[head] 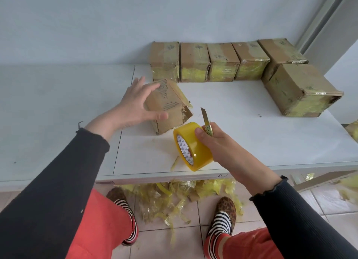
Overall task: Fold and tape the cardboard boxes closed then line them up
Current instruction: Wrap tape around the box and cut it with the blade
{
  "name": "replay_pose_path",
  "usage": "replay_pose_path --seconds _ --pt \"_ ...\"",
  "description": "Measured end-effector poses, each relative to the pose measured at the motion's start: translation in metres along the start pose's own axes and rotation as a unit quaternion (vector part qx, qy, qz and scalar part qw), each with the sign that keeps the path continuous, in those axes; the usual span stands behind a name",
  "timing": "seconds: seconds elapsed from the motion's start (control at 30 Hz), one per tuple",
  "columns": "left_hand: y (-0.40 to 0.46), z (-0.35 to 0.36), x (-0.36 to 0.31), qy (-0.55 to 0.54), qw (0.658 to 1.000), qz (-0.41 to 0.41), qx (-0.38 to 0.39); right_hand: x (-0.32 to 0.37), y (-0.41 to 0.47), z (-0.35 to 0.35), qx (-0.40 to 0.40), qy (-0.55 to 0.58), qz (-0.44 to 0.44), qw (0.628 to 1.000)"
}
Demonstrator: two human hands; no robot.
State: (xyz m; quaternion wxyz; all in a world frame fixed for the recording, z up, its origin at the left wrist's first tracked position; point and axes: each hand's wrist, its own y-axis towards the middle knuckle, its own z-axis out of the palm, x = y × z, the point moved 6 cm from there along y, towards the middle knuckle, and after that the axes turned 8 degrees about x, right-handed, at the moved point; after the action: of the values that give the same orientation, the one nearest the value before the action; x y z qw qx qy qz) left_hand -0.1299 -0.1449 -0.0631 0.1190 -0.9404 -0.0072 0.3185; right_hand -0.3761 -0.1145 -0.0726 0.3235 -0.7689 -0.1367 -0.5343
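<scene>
A small cardboard box [170, 107] with printed lettering lies tilted on the white table [251, 138], a flap loose at its right side. My left hand [135, 103] is spread over its left side, fingers apart, thumb near the front face; contact is unclear. My right hand [219, 142] grips a yellow tape roll [193, 148] together with a utility knife [205, 121], blade pointing up. Several taped boxes [222, 62] stand in a row along the back wall, and one more taped box [302, 90] sits in front of the row's right end.
Yellow tape scraps [174, 196] litter the tiled floor under the table's front edge, near my feet. A scrap of tape [175, 163] lies on the table by the roll. The wall stands directly behind the row of boxes.
</scene>
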Motion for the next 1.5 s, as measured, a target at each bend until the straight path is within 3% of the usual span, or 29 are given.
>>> replay_pose_path --seconds 0.1,0.2,0.33,0.43,0.47,0.6,0.67,0.73,0.8,0.87,1.03,1.2,1.5 --pt "-0.004 0.006 0.013 0.047 0.998 -0.02 0.027 0.001 -0.001 -0.001 0.002 0.001 0.004 1.0" --pt "0.001 0.003 0.014 0.089 0.996 -0.017 -0.01 0.001 0.001 0.0 -0.004 0.034 0.001 0.999" --pt "0.004 0.0 0.013 0.081 0.989 -0.031 -0.117 0.006 0.007 0.008 -0.042 0.125 -0.021 0.991" --pt "-0.015 -0.001 0.002 -0.015 0.973 -0.065 -0.223 0.007 0.012 0.02 -0.034 0.233 -0.03 0.971" --pt "-0.022 0.003 -0.002 -0.08 0.971 -0.083 -0.208 0.009 0.012 0.024 -0.024 0.268 -0.033 0.963" --pt "-0.047 0.052 -0.035 -0.328 0.94 -0.097 0.017 0.012 0.007 0.041 0.047 0.306 -0.028 0.95" --pt "-0.051 0.067 -0.043 -0.395 0.914 -0.089 0.035 0.013 0.007 0.038 0.055 0.25 -0.021 0.966" --pt "-0.051 0.077 -0.043 -0.473 0.875 -0.101 0.031 0.014 0.014 0.014 -0.024 0.082 -0.04 0.996" --pt "-0.049 0.083 -0.041 -0.532 0.838 -0.117 0.026 0.024 0.021 -0.015 -0.133 -0.097 -0.082 0.983" --pt "-0.05 0.086 -0.046 -0.56 0.819 -0.12 0.037 0.033 0.026 -0.029 -0.151 -0.172 -0.102 0.968" --pt "-0.05 0.084 -0.044 -0.586 0.803 -0.105 0.024 0.038 0.037 -0.028 -0.074 -0.276 -0.092 0.954" --pt "-0.053 0.08 -0.039 -0.585 0.805 -0.095 -0.009 0.032 0.049 -0.025 -0.078 -0.4 -0.087 0.909" --pt "-0.051 0.08 -0.038 -0.573 0.815 -0.086 -0.028 0.034 0.057 -0.023 -0.117 -0.431 -0.104 0.889"
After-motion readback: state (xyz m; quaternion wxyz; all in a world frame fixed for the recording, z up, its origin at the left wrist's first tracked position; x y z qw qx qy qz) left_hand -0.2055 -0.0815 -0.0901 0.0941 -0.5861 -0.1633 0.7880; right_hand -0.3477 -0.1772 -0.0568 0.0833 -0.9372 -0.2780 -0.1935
